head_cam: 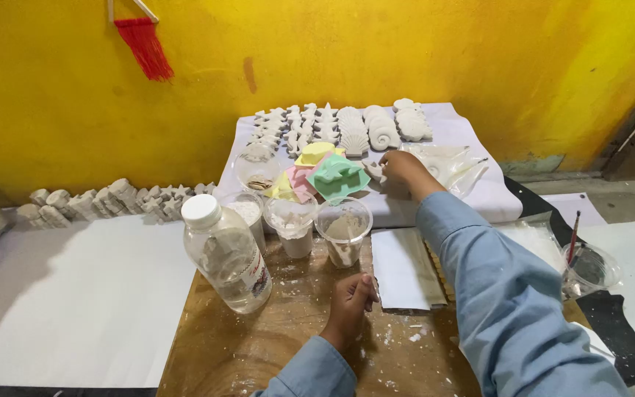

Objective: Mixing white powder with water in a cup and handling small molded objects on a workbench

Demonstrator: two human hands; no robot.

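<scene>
Head view. The right hand (403,170) is stretched forward onto the white cloth (479,192). Its fingers are curled around a small white plaster piece (374,171); how firmly they grip it cannot be told. Just left of this hand lies a stack of soft moulds: green mould (337,176) on top, pink mould (299,179) and yellow mould (313,153) beneath and behind. Beyond the hand, rows of white plaster shells (347,126) and starfish shapes cover the far part of the cloth. Just right of the hand sits a clear plastic tray (446,162).

The left hand (350,300) rests on the brown board (273,338), fingers folded into a loose fist, holding nothing visible. Just right of it lies a white sheet (402,268). Ahead of it stands a clear cup (343,229) with grey paste, and two more cups (290,220) to the left of that. Further left of the hand stands a plastic bottle (225,254) with a white cap.

Far right of both hands, a brush (573,235) stands in a clear container (589,270).
</scene>
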